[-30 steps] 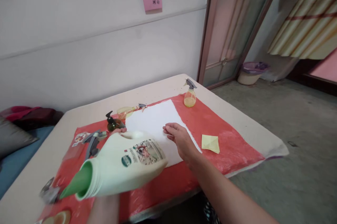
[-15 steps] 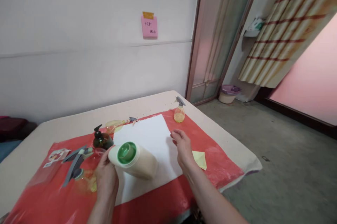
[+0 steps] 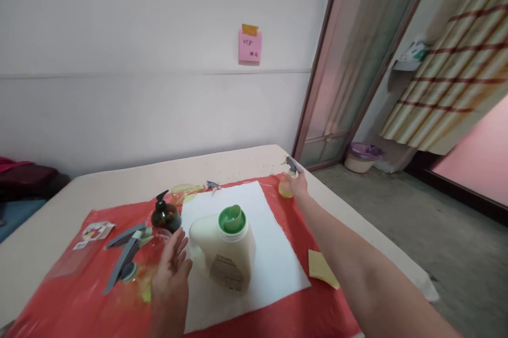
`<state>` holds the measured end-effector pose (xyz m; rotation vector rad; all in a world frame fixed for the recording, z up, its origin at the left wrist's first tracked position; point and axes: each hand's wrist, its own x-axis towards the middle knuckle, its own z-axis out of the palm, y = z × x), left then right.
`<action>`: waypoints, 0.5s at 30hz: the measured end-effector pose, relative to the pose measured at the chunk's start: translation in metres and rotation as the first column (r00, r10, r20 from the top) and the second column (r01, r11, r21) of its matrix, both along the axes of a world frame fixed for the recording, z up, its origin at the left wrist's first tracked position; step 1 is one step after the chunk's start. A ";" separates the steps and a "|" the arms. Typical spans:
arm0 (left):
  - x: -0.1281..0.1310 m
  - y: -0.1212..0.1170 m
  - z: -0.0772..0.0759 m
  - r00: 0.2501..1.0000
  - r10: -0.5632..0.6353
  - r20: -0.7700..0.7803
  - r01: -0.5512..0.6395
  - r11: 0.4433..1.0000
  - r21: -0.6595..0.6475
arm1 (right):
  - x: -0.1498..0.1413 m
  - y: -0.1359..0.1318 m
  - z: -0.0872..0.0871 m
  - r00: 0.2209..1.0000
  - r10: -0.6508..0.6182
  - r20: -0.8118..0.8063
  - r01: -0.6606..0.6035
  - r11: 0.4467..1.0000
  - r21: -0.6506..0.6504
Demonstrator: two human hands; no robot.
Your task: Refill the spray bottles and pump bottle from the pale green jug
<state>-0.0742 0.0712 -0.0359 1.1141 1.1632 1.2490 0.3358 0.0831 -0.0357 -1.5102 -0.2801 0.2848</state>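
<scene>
A large cream jug [image 3: 234, 253] with a green spout at its mouth stands upright on a white sheet [image 3: 273, 243]. My left hand [image 3: 172, 269] is beside the jug's handle, apart from it, fingers extended and holding nothing. At the far right corner of the red cloth, my right hand [image 3: 298, 182] has its fingers around a spray bottle [image 3: 286, 187] with a grey trigger head and yellow liquid low inside. The bottle stands upright, partly hidden by the hand.
On the left are a dark pump bottle [image 3: 165, 216], grey trigger sprayers [image 3: 123, 264] and a flat packet [image 3: 93, 233]. A clear yellowish bottle [image 3: 184, 192] lies behind the sheet. A yellow paper [image 3: 322, 268] lies under my right forearm. A pink note [image 3: 250, 46] hangs on the wall.
My left hand has let go of the jug, which now stands upright instead of tilted. My right hand has reached forward and right and taken hold of the spray bottle. The view has shifted left.
</scene>
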 end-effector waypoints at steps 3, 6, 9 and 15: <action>0.001 -0.001 0.000 0.998 0.048 -0.033 -0.047 0.998 0.041 | 0.006 0.011 0.003 0.999 0.036 0.029 -0.035 0.999 -0.040; 0.001 -0.008 0.006 0.987 0.137 -0.087 -0.122 0.980 0.159 | 0.003 0.007 0.015 0.996 0.048 0.079 -0.047 0.999 -0.009; 0.005 -0.027 0.015 0.975 0.196 -0.108 -0.145 0.922 0.359 | -0.012 -0.021 0.040 0.989 0.040 0.142 -0.052 0.995 0.083; 0.036 -0.106 0.023 0.998 0.060 -0.030 -0.030 0.798 0.603 | -0.106 -0.133 0.112 0.966 0.104 0.236 -0.161 0.959 0.235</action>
